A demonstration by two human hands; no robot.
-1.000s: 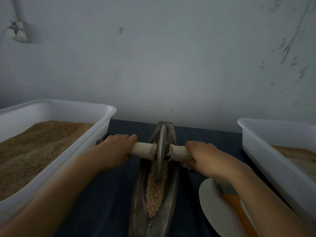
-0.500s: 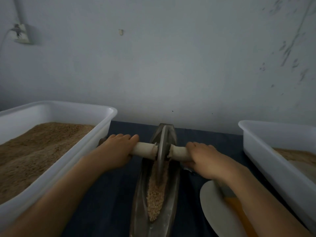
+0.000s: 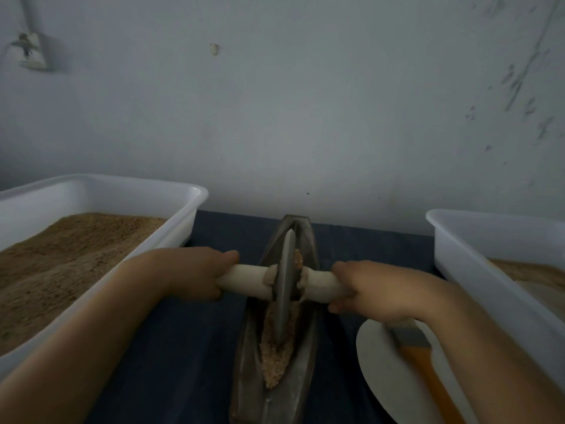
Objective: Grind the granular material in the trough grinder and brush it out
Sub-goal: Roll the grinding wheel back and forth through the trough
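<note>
Wheel point(image 3: 285, 286) rolled nearer, now mid-trough point(image 3: 244, 362) at lower centre; left hand point(image 3: 186, 273) and right hand point(image 3: 371, 290) clench axle point(image 3: 244, 278); grains point(image 3: 275, 359) remain coarse.

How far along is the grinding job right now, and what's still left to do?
Done: granules are loaded in the trough grinder. In hand: the left hand and right hand grip the white axle, with the metal wheel standing in the grain, which looks coarse. Left: finish grinding, then brush it out; the orange-handled brush lies unused on the white plate.
</note>
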